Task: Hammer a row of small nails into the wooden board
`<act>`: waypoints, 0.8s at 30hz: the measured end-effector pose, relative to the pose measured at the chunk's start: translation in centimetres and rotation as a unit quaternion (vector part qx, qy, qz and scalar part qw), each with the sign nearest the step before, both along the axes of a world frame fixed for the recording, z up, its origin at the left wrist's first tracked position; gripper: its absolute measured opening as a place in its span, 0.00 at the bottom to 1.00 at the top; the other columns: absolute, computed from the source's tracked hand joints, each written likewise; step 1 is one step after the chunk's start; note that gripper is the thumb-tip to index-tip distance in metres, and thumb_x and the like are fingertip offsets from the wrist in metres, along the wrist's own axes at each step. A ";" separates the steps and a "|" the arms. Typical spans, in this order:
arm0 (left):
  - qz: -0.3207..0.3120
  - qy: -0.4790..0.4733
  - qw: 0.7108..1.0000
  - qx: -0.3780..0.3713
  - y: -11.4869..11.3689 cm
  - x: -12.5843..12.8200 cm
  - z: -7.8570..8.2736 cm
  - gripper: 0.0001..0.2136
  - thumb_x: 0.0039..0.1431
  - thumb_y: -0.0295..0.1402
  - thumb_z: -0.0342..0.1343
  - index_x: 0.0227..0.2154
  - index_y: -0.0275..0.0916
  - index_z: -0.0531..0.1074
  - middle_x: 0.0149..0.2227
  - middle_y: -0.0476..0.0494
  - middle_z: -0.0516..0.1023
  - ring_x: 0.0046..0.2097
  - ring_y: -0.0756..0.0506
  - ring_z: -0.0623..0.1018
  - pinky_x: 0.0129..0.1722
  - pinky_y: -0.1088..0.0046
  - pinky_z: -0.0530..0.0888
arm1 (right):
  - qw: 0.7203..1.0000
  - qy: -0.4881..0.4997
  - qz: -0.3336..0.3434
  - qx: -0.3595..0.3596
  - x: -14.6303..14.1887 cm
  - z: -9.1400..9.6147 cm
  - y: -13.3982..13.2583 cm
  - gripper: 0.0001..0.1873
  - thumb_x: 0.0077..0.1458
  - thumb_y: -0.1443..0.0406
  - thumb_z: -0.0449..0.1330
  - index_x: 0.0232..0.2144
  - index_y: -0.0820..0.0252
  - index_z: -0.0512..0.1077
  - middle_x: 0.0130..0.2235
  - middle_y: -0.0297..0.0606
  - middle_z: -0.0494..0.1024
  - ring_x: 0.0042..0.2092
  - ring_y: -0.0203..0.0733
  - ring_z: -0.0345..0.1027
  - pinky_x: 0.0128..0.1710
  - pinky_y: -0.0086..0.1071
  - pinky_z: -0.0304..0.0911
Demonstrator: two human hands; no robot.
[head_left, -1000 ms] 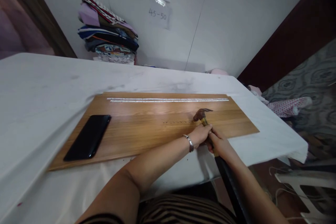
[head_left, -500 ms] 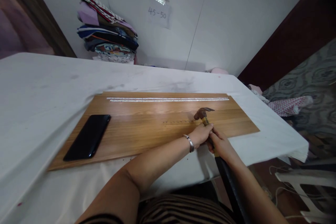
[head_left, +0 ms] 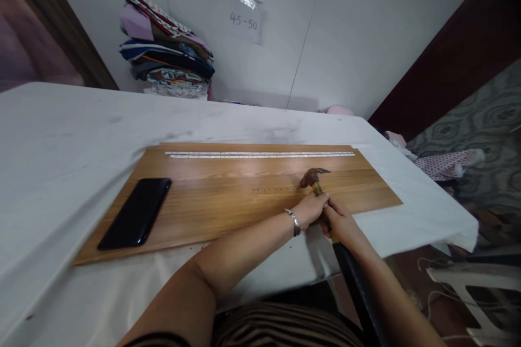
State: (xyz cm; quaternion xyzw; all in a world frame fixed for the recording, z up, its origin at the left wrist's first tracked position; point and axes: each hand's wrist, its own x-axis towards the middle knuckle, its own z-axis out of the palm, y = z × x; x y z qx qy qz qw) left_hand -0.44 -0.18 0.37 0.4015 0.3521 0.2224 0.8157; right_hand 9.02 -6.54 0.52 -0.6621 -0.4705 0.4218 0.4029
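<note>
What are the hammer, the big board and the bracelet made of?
Hammer head: metal, probably rusty, since it looks brown. Black handle grip: perhaps rubber or plastic, looking dull; unclear. Board: wood or wood-look laminate, with streaky grain and a smooth sheen. Bracelet: likely metal, because it's silvery and shiny.

A board (head_left: 203, 200) lies on the table (head_left: 73, 124) at mid-frame, a phone (head_left: 136, 213) on its left end, 2 strips (head_left: 244, 156) along its far edge. Right of centre, a hammer (head_left: 311, 177) has its head over the board, left hand (head_left: 311, 207) and right hand (head_left: 341, 221) on its handle. Upper left, behind, stands a cloth stack (head_left: 169, 57).
</note>
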 end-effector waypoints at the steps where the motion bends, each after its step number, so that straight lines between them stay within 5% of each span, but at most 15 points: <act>1: 0.003 0.002 1.000 0.002 0.0 0.0 0.0 0.09 0.67 0.34 0.46 0.31 0.37 0.62 0.20 0.50 0.70 0.18 0.51 0.71 0.20 0.76 0.72 | 1.000 0.004 0.001 -0.001 0.0 0.0 0.0 0.19 0.57 0.53 0.54 0.42 0.61 0.70 0.14 0.24 0.62 0.15 0.34 0.55 0.16 0.28 0.51; 13: -0.018 -0.007 1.000 -0.002 -0.1 -0.1 0.2 0.09 0.67 0.35 0.44 0.36 0.36 0.65 0.19 0.51 0.69 0.17 0.49 0.71 0.24 0.68 0.76 | 1.000 -0.022 -0.007 0.009 0.0 0.3 0.0 0.18 0.56 0.54 0.53 0.41 0.60 0.71 0.15 0.25 0.62 0.17 0.35 0.55 0.17 0.28 0.51; 19: -0.001 -0.012 1.000 -0.007 0.0 0.0 -0.2 0.08 0.67 0.34 0.46 0.32 0.37 0.63 0.20 0.50 0.70 0.17 0.51 0.70 0.17 0.77 0.68 | 1.000 -0.026 -0.009 0.006 -0.2 0.4 0.0 0.18 0.55 0.54 0.54 0.39 0.60 0.72 0.15 0.25 0.63 0.17 0.35 0.55 0.17 0.28 0.51; 24: -0.003 0.006 1.000 0.014 0.1 0.1 -0.4 0.09 0.67 0.35 0.46 0.32 0.37 0.62 0.20 0.50 0.69 0.17 0.50 0.71 0.18 0.74 0.70 | 1.000 -0.024 -0.014 0.009 -0.1 0.3 0.0 0.18 0.56 0.54 0.53 0.41 0.59 0.72 0.15 0.25 0.63 0.17 0.35 0.56 0.17 0.29 0.52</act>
